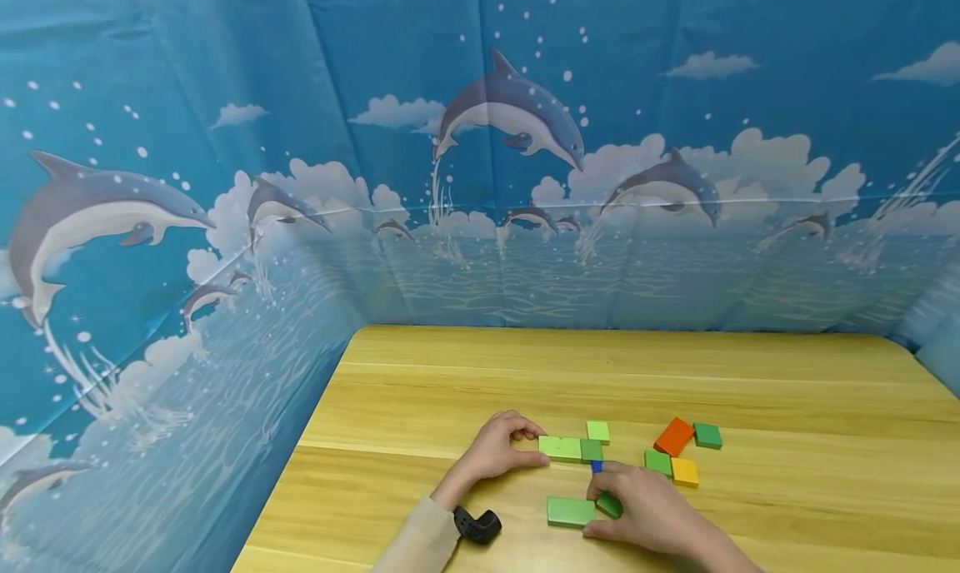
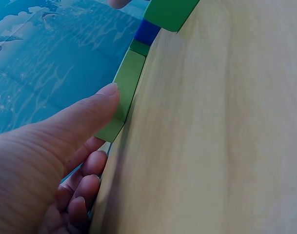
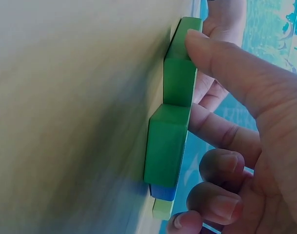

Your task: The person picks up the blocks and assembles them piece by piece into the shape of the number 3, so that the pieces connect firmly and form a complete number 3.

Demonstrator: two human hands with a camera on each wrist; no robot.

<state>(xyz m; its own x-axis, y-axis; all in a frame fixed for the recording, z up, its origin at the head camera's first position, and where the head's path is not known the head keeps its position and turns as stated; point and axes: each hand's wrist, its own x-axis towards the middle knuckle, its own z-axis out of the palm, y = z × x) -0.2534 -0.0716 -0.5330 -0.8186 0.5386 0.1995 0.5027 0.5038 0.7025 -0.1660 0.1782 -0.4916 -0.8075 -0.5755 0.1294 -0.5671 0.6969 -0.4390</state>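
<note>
My left hand (image 1: 501, 445) pinches the left end of a light green rectangular block (image 1: 558, 449), with its thumb along the near side. A small green block (image 1: 591, 450) sits at that block's right end, and a blue block (image 1: 597, 466) shows just below it, partly hidden by my right hand (image 1: 637, 504). The right hand curls round two green blocks: its thumb lies against the near side of a long green block (image 1: 570, 512), and its index finger reaches behind a dark green block (image 3: 165, 151) beside it. A light yellow-green square block (image 1: 597, 431) lies behind the row.
Right of the hands lie an orange-red block (image 1: 674, 436), a green block (image 1: 707, 435), another green block (image 1: 657, 463) and a yellow block (image 1: 685, 472). The wooden table (image 1: 420, 365) meets a dolphin-print curtain (image 1: 480, 281) behind and at the left. A black wristband (image 1: 477, 525) is on the left wrist.
</note>
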